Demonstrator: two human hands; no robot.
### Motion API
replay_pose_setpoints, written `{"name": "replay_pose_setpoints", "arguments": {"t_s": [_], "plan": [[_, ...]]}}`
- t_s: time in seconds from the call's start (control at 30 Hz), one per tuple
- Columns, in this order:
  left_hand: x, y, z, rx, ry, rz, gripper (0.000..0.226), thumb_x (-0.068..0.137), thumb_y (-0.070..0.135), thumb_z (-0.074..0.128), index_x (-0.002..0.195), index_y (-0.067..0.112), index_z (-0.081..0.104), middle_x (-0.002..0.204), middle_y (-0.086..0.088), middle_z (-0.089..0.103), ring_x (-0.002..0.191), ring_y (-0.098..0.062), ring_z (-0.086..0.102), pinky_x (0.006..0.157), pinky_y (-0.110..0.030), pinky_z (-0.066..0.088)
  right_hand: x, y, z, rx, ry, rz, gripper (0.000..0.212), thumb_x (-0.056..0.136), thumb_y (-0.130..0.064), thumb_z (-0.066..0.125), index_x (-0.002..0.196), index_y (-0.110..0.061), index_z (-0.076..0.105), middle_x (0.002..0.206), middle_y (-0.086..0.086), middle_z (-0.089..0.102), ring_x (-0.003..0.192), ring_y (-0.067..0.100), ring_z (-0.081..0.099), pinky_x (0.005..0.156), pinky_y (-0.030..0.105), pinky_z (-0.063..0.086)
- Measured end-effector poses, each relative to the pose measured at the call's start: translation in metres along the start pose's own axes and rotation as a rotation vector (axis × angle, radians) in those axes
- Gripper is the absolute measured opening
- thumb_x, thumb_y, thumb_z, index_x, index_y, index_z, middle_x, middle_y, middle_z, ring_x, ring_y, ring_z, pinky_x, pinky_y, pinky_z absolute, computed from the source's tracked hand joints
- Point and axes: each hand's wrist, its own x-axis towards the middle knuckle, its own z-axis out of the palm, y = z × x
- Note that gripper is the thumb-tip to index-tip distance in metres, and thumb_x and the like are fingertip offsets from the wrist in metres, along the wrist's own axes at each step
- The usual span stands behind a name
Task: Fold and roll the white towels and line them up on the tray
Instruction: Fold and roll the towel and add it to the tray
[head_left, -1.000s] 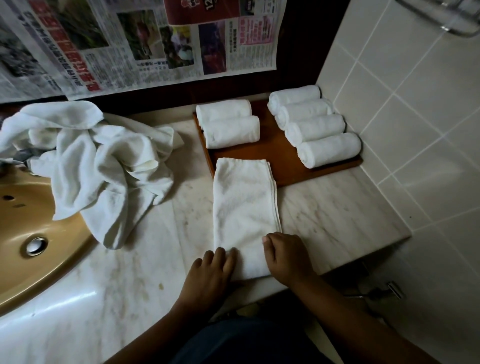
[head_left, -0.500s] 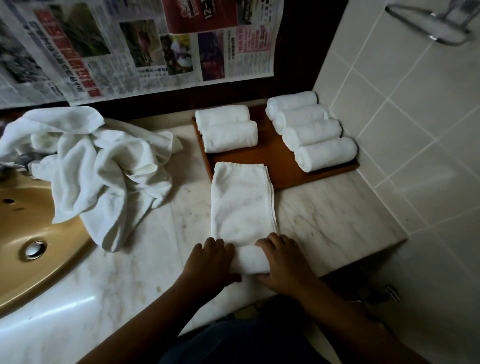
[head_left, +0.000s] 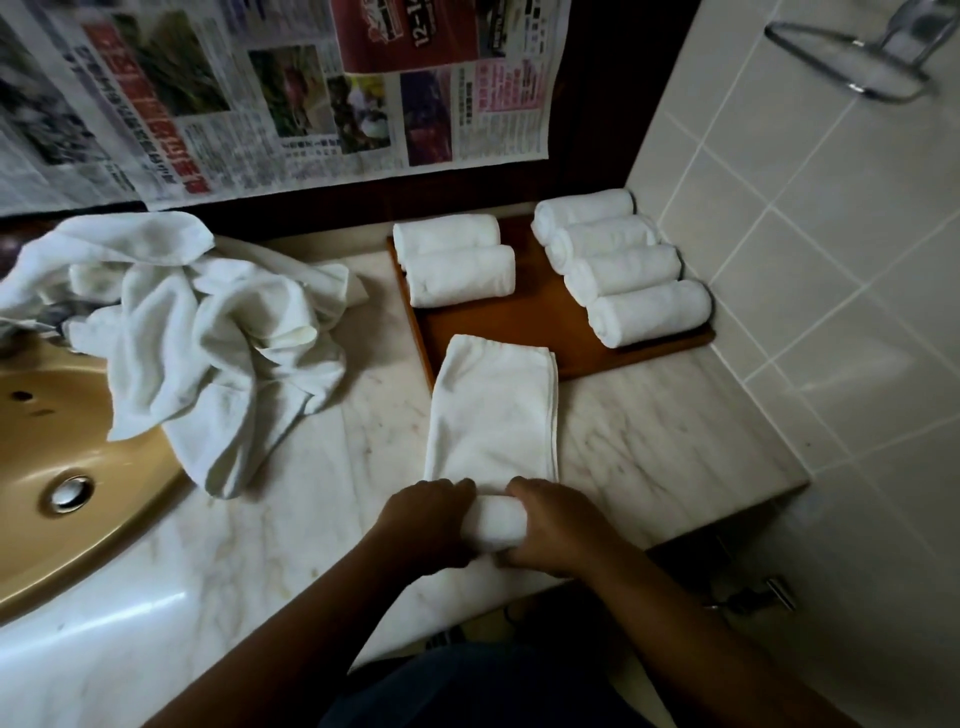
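A folded white towel (head_left: 493, 410) lies lengthwise on the marble counter, its far end overlapping the wooden tray (head_left: 550, 322). Its near end is rolled into a short cylinder. My left hand (head_left: 426, 525) grips the roll's left end and my right hand (head_left: 550, 525) grips its right end, fingers curled over the top. On the tray, two rolled towels (head_left: 457, 267) lie at the left and several rolled towels (head_left: 623, 265) form a row at the right.
A heap of loose white towels (head_left: 197, 332) lies left of the tray, hanging over the tan sink (head_left: 57, 441). Newspaper (head_left: 270, 88) covers the back wall. A tiled wall (head_left: 831, 234) bounds the counter on the right; the counter's front edge is by my hands.
The towel's near end has been rolled up away from me into a small cylinder. Both hands moved forward with it and now curl over the roll.
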Motion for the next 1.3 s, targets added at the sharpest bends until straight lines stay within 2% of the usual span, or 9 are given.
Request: {"name": "replay_pose_setpoints", "arguments": {"t_s": [0.2,0.4,0.57,0.7,0.8,0.9,0.97,1.13,1.3], "plan": [[0.010,-0.001,-0.005,0.038,-0.091,0.007,0.062,0.071,0.049,0.079,0.120,0.023,0.050,0.112,0.001,0.065,0.103,-0.022,0.064,0.082,-0.036,0.054,-0.011,-0.006,0.008,-0.247,0.073,0.000,0.072,0.077,-0.064,0.069,0.132,-0.024,0.045,0.127,0.001,0.048,0.115,0.024,0.050,0.091,0.038,0.043],[0.012,-0.001,-0.015,-0.053,-0.241,-0.030,0.092,0.064,0.053,0.087,0.140,0.025,0.043,0.140,-0.001,0.051,0.129,-0.023,0.049,0.105,-0.037,0.043,-0.022,-0.005,0.018,-0.161,0.118,0.026,0.062,0.069,-0.069,0.066,0.114,-0.028,0.054,0.110,-0.005,0.062,0.103,0.019,0.059,0.087,0.035,0.045],[0.012,-0.004,-0.016,-0.093,-0.273,-0.045,0.103,0.062,0.061,0.085,0.145,0.022,0.038,0.144,-0.003,0.048,0.130,-0.025,0.047,0.106,-0.039,0.043,-0.018,-0.002,0.008,-0.134,0.096,0.028,0.063,0.063,-0.075,0.066,0.106,-0.028,0.063,0.105,-0.006,0.068,0.098,0.018,0.063,0.087,0.034,0.049],[-0.007,0.003,0.005,0.011,0.053,-0.047,0.105,0.060,0.072,0.076,0.140,0.019,0.033,0.132,-0.002,0.044,0.116,-0.025,0.050,0.086,-0.039,0.052,-0.016,-0.006,0.004,-0.157,0.023,0.047,0.072,0.061,-0.083,0.065,0.104,-0.026,0.060,0.108,-0.002,0.066,0.101,0.021,0.061,0.086,0.036,0.047],[-0.024,-0.011,0.043,0.037,0.460,0.133,0.077,0.075,0.070,0.059,0.125,0.014,0.047,0.118,-0.007,0.049,0.094,-0.028,0.060,0.061,-0.036,0.053,-0.017,-0.007,0.003,-0.176,-0.001,0.048,0.075,0.062,-0.084,0.066,0.108,-0.025,0.058,0.112,-0.001,0.064,0.104,0.023,0.059,0.086,0.036,0.045],[-0.037,-0.035,0.076,0.052,0.660,0.268,0.058,0.090,0.060,0.048,0.123,0.012,0.051,0.114,-0.008,0.054,0.090,-0.029,0.063,0.071,-0.035,0.054,-0.021,-0.009,0.003,-0.196,-0.039,0.044,0.078,0.065,-0.080,0.067,0.116,-0.023,0.053,0.117,0.002,0.059,0.109,0.026,0.056,0.089,0.036,0.045],[-0.037,-0.041,0.077,0.014,0.642,0.247,0.061,0.092,0.067,0.048,0.118,0.013,0.057,0.104,-0.005,0.059,0.083,-0.025,0.061,0.071,-0.036,0.052,-0.025,-0.013,0.004,-0.227,-0.056,0.043,0.071,0.072,-0.070,0.068,0.119,-0.021,0.048,0.120,0.005,0.054,0.111,0.028,0.053,0.091,0.038,0.044],[-0.031,-0.034,0.054,-0.100,0.575,0.198,0.059,0.095,0.072,0.033,0.096,0.019,0.058,0.083,0.001,0.057,0.063,-0.023,0.060,0.052,-0.031,0.044,-0.040,-0.033,0.006,-0.283,0.006,0.028,0.061,0.079,-0.034,0.060,0.132,-0.022,0.035,0.129,0.005,0.034,0.116,0.028,0.043,0.098,0.041,0.040],[-0.025,-0.026,0.036,-0.271,0.328,-0.070,0.053,0.095,0.068,0.013,0.093,0.029,0.049,0.089,0.005,0.059,0.079,-0.019,0.061,0.069,-0.039,0.053,-0.043,-0.038,0.029,-0.360,0.279,0.091,0.074,0.056,-0.017,0.072,0.128,-0.020,0.053,0.109,0.006,0.050,0.094,0.030,0.052,0.082,0.042,0.047]]}}
